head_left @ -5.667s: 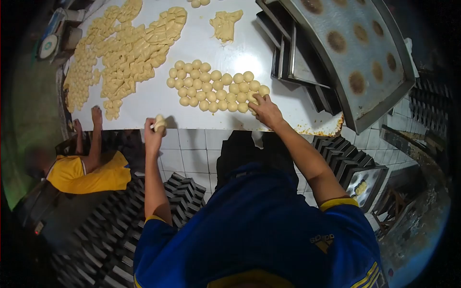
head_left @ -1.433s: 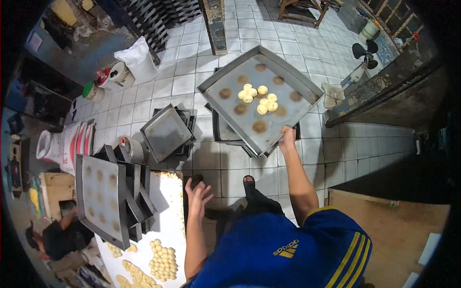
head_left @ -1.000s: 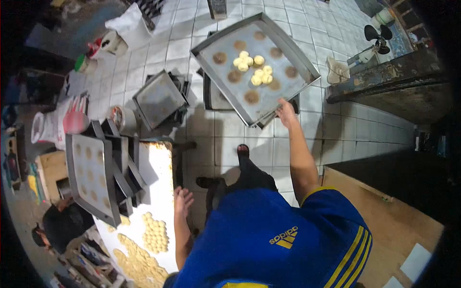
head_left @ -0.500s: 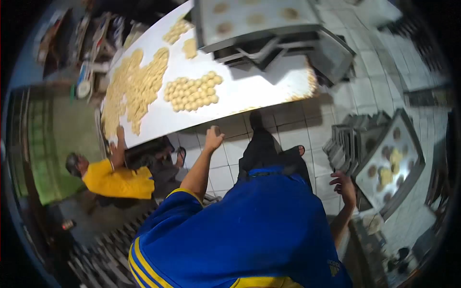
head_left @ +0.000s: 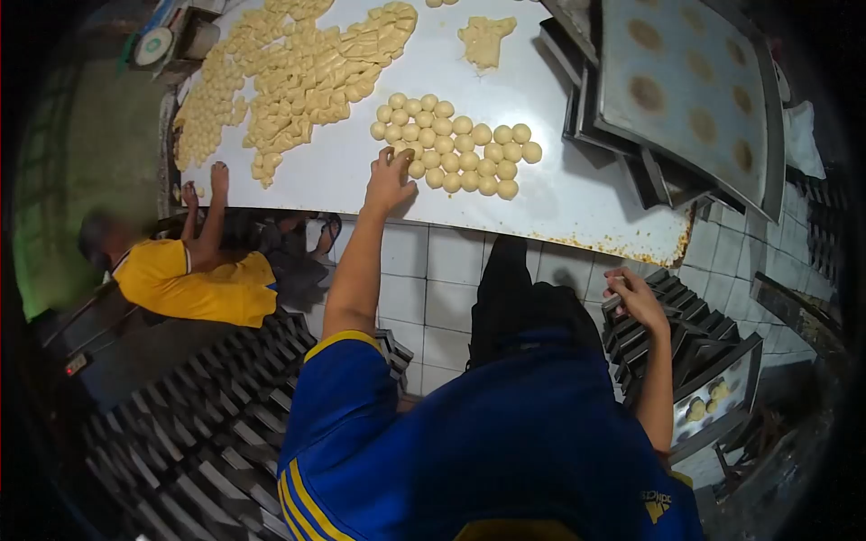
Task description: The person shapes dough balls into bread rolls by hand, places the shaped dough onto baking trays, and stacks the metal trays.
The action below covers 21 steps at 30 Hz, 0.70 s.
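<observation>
While what looks like a scale (head_left: 152, 47) sits just past the left end of the white table (head_left: 541, 99), a co-worker (head_left: 198, 279) in a yellow shirt is down below it, both hands up at the table edge. Under that, dark tins (head_left: 198, 406) are piled up in rows, loads of them. On the table next come small dough bits (head_left: 200, 131), then a big spread of cut dough (head_left: 307, 81).

Then it's the wearer's left hand (head_left: 390, 183), reaching over the near edge, half open with the fingers bent down onto the left end of the balls (head_left: 465, 149). Can't tell if it's actually got hold of one. The balls sit bunched together in the middle of the table, mostly touching, with a flat lump (head_left: 487, 42) lying apart behind them.

Over to the right, the right hand (head_left: 636, 298) hangs off the table above a floor stack (head_left: 681, 320), fingers loosely curled; can't tell if anything's in them. A tray (head_left: 672, 68) with brown round marks tops a pile on the table, and farthest right, a lower tray (head_left: 741, 383) beside the floor stack has dough clumps (head_left: 707, 402) in it.
</observation>
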Motion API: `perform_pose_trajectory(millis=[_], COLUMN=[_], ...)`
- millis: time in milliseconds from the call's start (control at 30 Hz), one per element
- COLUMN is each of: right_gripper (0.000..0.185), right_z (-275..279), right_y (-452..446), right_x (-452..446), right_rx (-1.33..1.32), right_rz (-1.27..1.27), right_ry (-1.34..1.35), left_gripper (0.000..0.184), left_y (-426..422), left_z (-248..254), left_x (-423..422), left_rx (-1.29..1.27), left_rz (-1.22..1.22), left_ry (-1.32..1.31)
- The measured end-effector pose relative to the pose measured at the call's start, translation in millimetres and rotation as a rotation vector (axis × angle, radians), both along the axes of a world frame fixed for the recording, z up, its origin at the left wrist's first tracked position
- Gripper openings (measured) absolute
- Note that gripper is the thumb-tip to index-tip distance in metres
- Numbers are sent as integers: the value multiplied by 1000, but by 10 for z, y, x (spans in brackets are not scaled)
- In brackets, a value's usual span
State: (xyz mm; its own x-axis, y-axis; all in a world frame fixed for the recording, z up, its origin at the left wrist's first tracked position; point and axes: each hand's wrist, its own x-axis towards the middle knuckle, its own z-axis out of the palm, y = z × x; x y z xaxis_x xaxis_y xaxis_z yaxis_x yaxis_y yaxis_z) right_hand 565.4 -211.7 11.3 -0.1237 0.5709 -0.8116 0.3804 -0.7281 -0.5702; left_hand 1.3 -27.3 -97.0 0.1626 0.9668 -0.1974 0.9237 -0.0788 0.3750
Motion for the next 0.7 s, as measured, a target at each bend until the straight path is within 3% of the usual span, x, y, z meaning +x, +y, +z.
perform_pose_trajectory(millis=[167,300,367,433,467,533,700], right_gripper=[39,44,50,55,55,56,55], right_z=[96,-434,-487,-534,-609,-781,-1108], right_y=[636,1088,1331,1527,1612,1751,1873], right_x=[-670,-1217,-1603,-1912,-2015,-2163,-2286], right_rx=[-43,405,691,817,812,1062,1182], right_rz=[82,343,530,620,625,876,1013], right_ry=[27,22,-182,-266,-266,-291,-353], left_gripper=[69,60,54,46,37,37,32], left_y=[194,311,364,406,387,247,-354], left_z=[-31,-176,-249,-308,-230,-69,630], left_x=[-12,34,27,-33,-37,-117,-516], left_rx=[-45,-25,5,-10,23,86,132], left_rz=[-19,-18,-11,-3,15,61,339], left_ry=[-36,-14,-5,-32,-61,-131,-247])
